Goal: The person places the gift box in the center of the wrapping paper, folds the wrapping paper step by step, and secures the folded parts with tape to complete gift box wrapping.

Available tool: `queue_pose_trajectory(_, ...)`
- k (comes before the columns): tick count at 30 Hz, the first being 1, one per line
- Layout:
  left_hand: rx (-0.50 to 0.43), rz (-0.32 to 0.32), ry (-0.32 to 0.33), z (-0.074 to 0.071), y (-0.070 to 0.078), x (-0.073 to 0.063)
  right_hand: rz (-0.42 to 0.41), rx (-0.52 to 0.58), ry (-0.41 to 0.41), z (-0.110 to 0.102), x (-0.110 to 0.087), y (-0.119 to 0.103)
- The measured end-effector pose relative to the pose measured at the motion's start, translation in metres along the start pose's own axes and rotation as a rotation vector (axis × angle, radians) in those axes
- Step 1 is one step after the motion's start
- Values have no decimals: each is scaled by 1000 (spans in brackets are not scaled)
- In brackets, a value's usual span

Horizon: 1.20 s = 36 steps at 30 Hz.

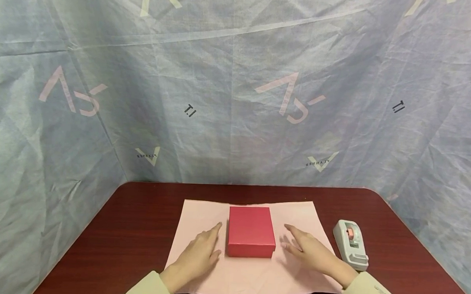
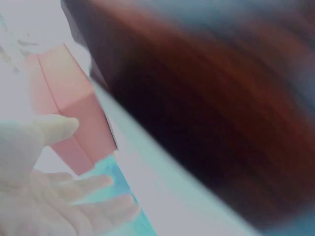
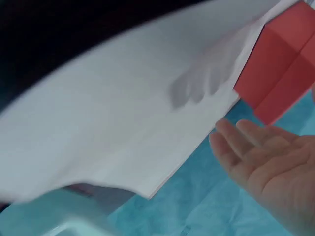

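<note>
A red lidded box (image 1: 251,227) sits on a sheet of pale pink paper (image 1: 250,279) spread over the table. Just left of the box is my left hand (image 1: 198,251), fingers extended and apart from it. On the other side my right hand (image 1: 310,249) hovers over the paper with its fingers loosely spread, also away from the box. In the left wrist view the box (image 2: 74,108) appears beyond the thumb, washed out by glare. The right wrist view shows the box (image 3: 283,59) near the fingertips, and nothing is in the palm.
A white tape dispenser (image 1: 350,246) with a roll in it stands at the right, beside the paper's edge. The dark red wooden table (image 1: 111,233) extends around the paper. A grey-blue printed cloth (image 1: 229,99) hangs behind and along the sides.
</note>
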<state>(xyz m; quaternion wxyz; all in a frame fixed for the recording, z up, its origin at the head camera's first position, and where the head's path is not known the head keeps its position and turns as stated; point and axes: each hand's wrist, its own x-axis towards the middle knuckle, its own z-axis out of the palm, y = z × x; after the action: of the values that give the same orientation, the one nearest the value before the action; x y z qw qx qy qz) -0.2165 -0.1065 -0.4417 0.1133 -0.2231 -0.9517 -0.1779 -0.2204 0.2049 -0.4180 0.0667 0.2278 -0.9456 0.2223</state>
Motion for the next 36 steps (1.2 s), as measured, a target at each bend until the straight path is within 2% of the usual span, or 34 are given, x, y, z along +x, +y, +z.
queue_pose_trajectory(2,39,-47,-21,-2,-6,-3,38,-32,59,-4,-5,7)
queue_pose_trajectory(5,66,-129,-89,-4,-14,-9,105,-83,135,-8,-14,20)
queue_pose_trajectory(8,70,-183,-163,-5,-21,-16,164,-125,165,-9,-22,33)
queue_pose_trajectory(10,69,-207,-194,-5,-26,-19,202,-141,158,-10,-26,40)
queue_pose_trajectory(14,76,-239,-216,-6,-33,-23,246,-138,147,-12,-31,46)
queue_pose_trajectory(17,97,-266,-212,-9,-38,-25,284,-109,121,-16,-32,47)
queue_pose_trajectory(22,134,-290,-188,-11,-45,-28,401,-24,68,-25,-32,49)
queue_pose_trajectory(26,126,-289,-174,-11,-47,-29,506,109,88,-31,-31,56)
queue_pose_trajectory(30,114,-299,-167,-8,-49,-29,592,527,48,-34,-31,65)
queue_pose_trajectory(33,111,-306,-165,-8,-49,-29,651,863,-23,-32,-31,74)
queue_pose_trajectory(36,109,-308,-160,-9,-50,-29,683,1015,-75,-29,-30,80)
